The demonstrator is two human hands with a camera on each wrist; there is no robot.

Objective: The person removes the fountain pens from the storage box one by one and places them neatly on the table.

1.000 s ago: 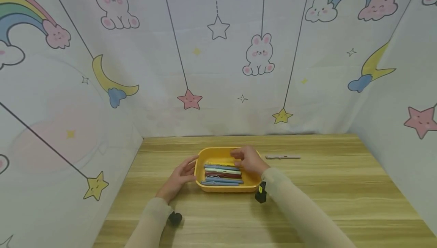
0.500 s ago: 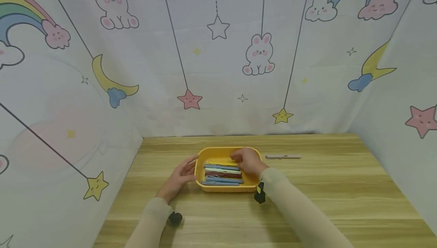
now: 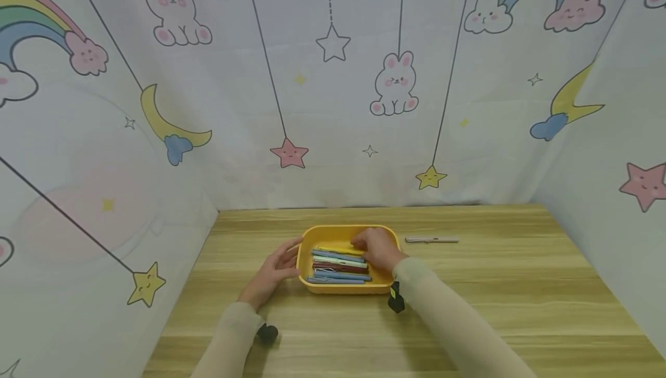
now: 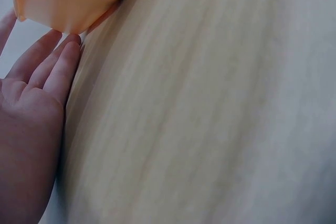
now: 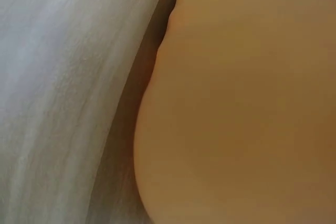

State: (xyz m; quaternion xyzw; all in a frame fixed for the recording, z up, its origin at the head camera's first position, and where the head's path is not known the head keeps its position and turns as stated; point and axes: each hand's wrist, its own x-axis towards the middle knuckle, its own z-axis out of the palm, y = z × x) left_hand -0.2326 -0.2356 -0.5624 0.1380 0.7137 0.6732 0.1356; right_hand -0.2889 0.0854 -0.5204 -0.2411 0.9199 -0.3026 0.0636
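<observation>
smooth plastic-looking tray (image 3: pixel 346 289), wood-grained tabletop (image 3: pixel 333 337), creased cloth backdrop (image 3: pixel 343 118)

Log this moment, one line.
left hand: touching yellow tray; right hand: inside tray, grip unclear; pens: inside tray; pale pen: on table, right of tray

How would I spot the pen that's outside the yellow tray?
On the wooden table, find the yellow tray. Just beyond its right side, toward the back, lies the pale pen. Unlike the pens inside, it lies alone on the wood.
</observation>
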